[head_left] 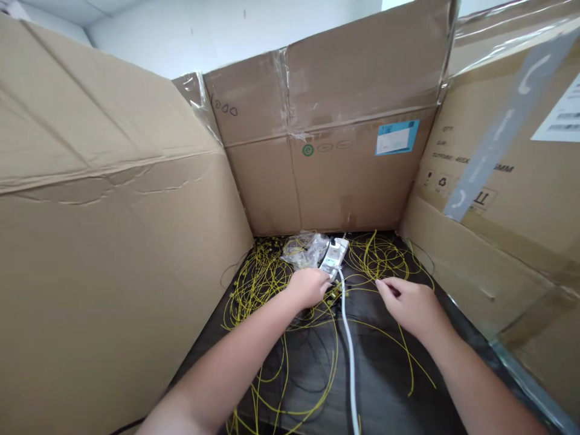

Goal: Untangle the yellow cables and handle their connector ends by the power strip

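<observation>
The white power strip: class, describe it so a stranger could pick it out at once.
Three cardboard walls enclose a dark table strewn with thin yellow cables. Near the back wall, just beyond the left hand, lies the white power strip, beside a clear plastic bag. It alone is blocky and white, trailing one thick white cord.

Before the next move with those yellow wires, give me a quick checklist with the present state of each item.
1. Left hand placed: ok, it rests on the near end of the white power strip.
2. Right hand free: ok, fingers pinched near yellow wires; grip cannot tell.
3. Wires untangled: not ok, loops sprawl over the dark table.
4. White cable clear: not ok, it crosses the wires.
5. Plastic bag out of the way: ok, it lies beyond the left hand.
</observation>
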`<action>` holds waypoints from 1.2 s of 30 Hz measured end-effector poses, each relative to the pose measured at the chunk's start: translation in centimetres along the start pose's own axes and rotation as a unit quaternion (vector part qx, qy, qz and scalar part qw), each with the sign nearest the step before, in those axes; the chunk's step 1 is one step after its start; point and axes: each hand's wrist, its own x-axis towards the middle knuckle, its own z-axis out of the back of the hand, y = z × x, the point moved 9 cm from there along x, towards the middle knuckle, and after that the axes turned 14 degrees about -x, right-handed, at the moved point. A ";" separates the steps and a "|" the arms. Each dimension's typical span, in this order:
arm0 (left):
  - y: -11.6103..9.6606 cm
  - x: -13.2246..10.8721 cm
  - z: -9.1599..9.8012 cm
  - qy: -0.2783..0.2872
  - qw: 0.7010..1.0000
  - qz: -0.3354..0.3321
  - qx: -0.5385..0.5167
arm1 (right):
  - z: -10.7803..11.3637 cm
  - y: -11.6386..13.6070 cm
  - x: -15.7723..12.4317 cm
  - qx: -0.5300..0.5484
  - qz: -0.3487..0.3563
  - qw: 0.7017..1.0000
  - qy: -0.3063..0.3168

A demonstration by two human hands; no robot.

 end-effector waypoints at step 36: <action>14.2 8.4 4.5 -0.009 0.985 0.167 0.030 | -1.1 2.9 -0.9 0.084 0.067 0.994 0.004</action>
